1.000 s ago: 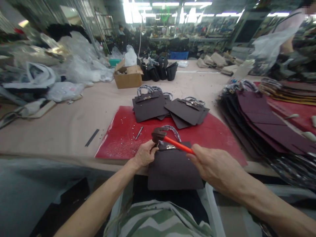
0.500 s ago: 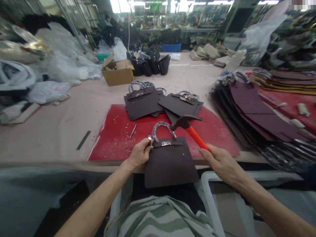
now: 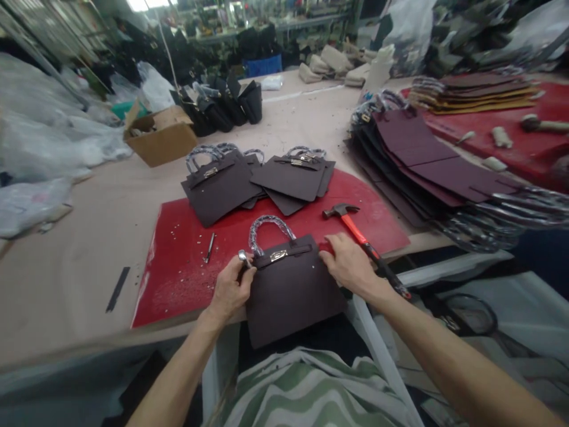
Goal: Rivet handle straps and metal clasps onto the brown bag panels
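1. Left hand [image 3: 231, 284], in the head view, is closed in a pinch on a small metal tool [image 3: 243, 256], right at the upper corner of a dark brown bag panel [image 3: 284, 290].
2. Right hand [image 3: 328, 248] is partly open, fingers loosely bent, nothing seen in its grasp; it is at the panel's right edge, contact hard to judge.
3. Between the two hands, the panel tilts over the worktop edge, its clasp [image 3: 278, 255] facing up.
4. Beside the right hand, the hammer [image 3: 355, 228] lies free, head on the red mat [image 3: 178, 296].
5. The step looks like a pause between hammer strokes at the clasp strap; the next move seems to call for steadying the panel.
6. Beyond the hands lie more brown bag panels [image 3: 222, 190]; left of the left hand, a thin metal rod [image 3: 210, 248] and, farther out, a dark strip [image 3: 118, 289] on the pale worktop [image 3: 89, 249].
7. Farther beyond the left hand stand a cardboard box [image 3: 162, 148] and black bags [image 3: 253, 101]; past the right hand, plum panels [image 3: 418, 142] are stacked. The workshop background is blurred.
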`<state>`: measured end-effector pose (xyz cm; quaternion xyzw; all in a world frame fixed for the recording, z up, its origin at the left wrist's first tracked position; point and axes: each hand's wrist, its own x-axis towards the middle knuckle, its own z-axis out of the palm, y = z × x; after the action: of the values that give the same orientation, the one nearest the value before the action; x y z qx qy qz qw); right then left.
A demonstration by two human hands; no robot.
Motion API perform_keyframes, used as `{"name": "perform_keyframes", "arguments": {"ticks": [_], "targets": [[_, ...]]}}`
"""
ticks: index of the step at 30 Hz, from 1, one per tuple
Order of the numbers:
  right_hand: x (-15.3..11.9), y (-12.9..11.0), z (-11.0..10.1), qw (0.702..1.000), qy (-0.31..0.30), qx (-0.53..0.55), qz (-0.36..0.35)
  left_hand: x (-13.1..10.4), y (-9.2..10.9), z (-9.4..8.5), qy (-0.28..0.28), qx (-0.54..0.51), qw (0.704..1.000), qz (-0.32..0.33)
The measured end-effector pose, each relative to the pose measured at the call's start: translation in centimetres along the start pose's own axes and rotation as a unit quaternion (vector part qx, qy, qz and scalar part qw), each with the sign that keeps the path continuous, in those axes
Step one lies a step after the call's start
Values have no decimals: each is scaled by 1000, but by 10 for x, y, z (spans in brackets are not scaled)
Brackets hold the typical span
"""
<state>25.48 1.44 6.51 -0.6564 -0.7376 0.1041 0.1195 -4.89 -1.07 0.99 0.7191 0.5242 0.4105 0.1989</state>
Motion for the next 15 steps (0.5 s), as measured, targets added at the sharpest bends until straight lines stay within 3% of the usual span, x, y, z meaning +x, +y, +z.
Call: {"name": "perform_keyframes", "arguments": {"ticks": [3,7,12,15], "targets": [[-1,-24,17,998,-21,23,47,-4,3,1,36,25,998,50],[4,-28,26,994,-15,51,92,-15,3,4,73,50,990,111],[7,-19,24,991,-25,86,102,-11,12,0,175,26,981,-74],[5,-21,25,991,-21,88,103,7,28,5,176,-37,977,-114]]}}
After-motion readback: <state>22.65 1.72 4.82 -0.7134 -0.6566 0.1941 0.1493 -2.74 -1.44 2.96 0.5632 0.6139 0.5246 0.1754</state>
